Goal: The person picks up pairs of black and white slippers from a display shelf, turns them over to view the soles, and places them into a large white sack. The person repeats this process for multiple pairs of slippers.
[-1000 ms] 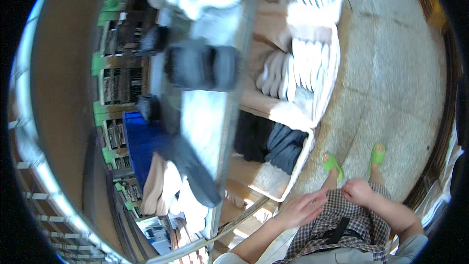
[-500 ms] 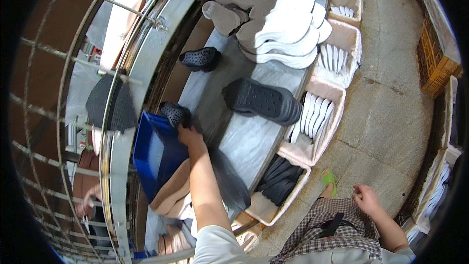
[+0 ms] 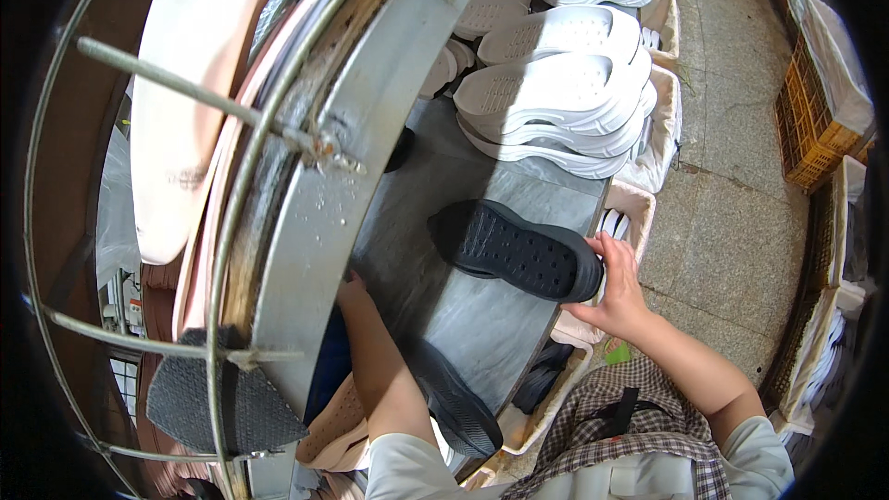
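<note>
My right hand [image 3: 619, 289] cups the heel end of a black shoe sole [image 3: 528, 255], its fingers at the far side and its thumb at the near side. Another black sole shows beneath that one, both lying on the grey metal table. My left hand [image 3: 351, 291] reaches to the table's left side, where the metal rail hides its fingers and whatever they touch. Close by it is a blue bin [image 3: 331, 361], mostly covered by the rail. To the right of my left forearm lies a black sole [image 3: 454, 398].
White soles [image 3: 556, 93] are stacked farther up the table [image 3: 491, 315]. Lined baskets [image 3: 634, 199] of soles stand along its right edge. A wire guard [image 3: 167, 347] and metal rail [image 3: 324, 213] rise on the left. Orange crates [image 3: 815, 120] stand across the aisle.
My right hand has come from beside my apron to the black soles. The view has shifted, so the rail now covers my left hand, the blue bin and most of a small black piece.
</note>
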### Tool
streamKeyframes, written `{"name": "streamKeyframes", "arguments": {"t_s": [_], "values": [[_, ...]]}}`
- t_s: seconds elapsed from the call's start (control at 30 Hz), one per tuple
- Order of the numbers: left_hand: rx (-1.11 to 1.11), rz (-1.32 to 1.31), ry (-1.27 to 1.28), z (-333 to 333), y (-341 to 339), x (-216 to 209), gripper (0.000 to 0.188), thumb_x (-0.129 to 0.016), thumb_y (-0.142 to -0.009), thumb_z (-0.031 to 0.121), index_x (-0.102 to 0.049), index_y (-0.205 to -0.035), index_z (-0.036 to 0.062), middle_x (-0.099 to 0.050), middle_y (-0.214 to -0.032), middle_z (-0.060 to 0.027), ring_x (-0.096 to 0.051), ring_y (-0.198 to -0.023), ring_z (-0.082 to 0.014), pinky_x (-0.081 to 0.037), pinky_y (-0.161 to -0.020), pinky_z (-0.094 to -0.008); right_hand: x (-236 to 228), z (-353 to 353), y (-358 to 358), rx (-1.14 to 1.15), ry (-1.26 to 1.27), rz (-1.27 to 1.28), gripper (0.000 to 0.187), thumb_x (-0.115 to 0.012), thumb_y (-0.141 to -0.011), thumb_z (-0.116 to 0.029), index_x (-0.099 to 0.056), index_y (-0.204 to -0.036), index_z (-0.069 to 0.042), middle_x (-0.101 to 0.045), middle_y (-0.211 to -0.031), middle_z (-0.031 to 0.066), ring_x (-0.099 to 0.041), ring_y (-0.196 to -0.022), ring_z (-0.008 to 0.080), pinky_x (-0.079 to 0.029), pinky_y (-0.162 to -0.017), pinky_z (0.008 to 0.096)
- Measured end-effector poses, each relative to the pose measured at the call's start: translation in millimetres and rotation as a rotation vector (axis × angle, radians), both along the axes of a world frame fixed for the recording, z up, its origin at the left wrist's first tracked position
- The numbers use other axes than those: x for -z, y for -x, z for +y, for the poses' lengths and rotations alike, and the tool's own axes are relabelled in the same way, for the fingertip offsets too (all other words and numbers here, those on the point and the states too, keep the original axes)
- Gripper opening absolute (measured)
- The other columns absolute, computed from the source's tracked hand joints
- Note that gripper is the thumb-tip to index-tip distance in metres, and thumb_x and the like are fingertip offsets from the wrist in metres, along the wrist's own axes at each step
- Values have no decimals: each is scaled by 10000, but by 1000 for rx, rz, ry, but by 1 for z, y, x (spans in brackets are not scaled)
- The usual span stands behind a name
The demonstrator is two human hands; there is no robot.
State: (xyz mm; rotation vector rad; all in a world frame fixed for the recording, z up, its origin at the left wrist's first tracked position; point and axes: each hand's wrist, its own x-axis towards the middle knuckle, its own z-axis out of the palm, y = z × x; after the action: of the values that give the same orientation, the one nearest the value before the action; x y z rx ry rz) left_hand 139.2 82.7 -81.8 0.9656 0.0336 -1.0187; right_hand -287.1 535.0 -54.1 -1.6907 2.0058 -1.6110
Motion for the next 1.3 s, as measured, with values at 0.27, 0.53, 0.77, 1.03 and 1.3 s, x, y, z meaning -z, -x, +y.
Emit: {"name": "streamKeyframes", "arguments": {"t_s": [0.27,0.53,0.77,1.03,1.3], "values": [[445,229,241,205,94,-99,304,-469,-902,37,-526,-1182,-66,-569,-1196,-181,-549,-1107,-284,-492,-964,-389,-7,-10,9,-117,-68,-38,1156,-855,-582,-344,-152,-1424,21,-438,-1316,180,-380,-1239,369,-269,-1043,503],[1068,-24,324,543,218,-155,741,-621,-715,-126,-379,-1363,140,-487,-1296,-130,-558,-1111,-289,-533,-880,-402,-39,82,54,-811,-63,-922,952,-702,-781,-464,-180,-1460,-47,-273,-1460,191,-270,-1347,332,-223,-1101,446],[1369,-27,81,639,343,-136,983,-669,-731,-113,-95,-1485,148,-299,-1439,-101,-348,-1309,-226,-313,-1075,-391,-63,177,104,-997,-52,-1890,803,-423,-840,-643,-402,-1371,-41,-482,-1349,150,-493,-1203,282,-380,-1035,438],[1391,-260,258,602,401,-130,797,-673,-837,222,-194,-1437,6,-389,-1375,-148,-423,-1251,-250,-370,-1037,-387,-68,235,133,-629,-218,-2203,642,-418,-863,-541,-504,-1284,-65,-552,-1279,142,-563,-1110,275,-426,-988,436],[1418,173,-430,613,432,-73,335,-486,-928,137,-537,-1187,-69,-629,-1083,-229,-671,-883,-306,-585,-729,-391,-60,262,155,-398,-511,-2390,854,-426,-845,-636,-129,-1471,-137,-230,-1467,147,-212,-1352,442,-136,-1045,677]]}}
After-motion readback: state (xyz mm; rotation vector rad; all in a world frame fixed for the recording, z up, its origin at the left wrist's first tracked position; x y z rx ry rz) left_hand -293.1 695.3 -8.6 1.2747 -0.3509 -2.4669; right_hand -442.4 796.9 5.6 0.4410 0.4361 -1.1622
